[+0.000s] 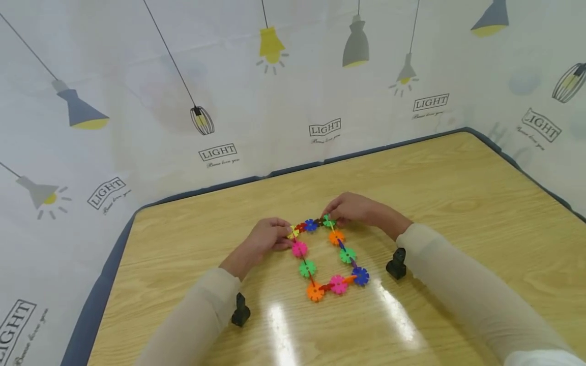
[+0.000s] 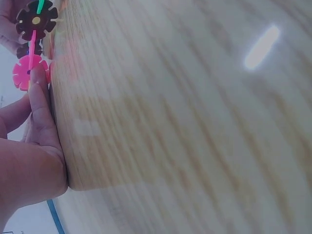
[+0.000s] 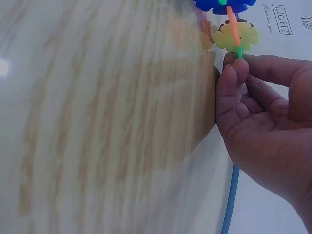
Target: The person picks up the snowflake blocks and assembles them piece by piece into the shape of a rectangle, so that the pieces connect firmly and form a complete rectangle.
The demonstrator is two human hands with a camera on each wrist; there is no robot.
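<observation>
Flat, notched plastic snowflake discs in several colours form a four-sided ring (image 1: 339,284) lying on the table. At its far left corner, my left hand (image 1: 267,235) pinches the yellow disc (image 1: 293,233) between thumb and fingers. A pink disc (image 1: 299,249) joins on just nearer to me. My right hand (image 1: 351,208) pinches the green disc (image 1: 327,221) at the far right corner; its fingertips also show closed on a green edge in the right wrist view. Red, blue and dark brown discs link the two held corners. The near corners are an orange disc (image 1: 315,292) and a blue disc (image 1: 360,276).
The wood-grain table (image 1: 183,305) reaches back to a white curtain (image 1: 256,101) printed with lamps. Black clip-like mounts (image 1: 240,311) sit at both sleeves. Bright glare streaks lie on the tabletop in front of the ring.
</observation>
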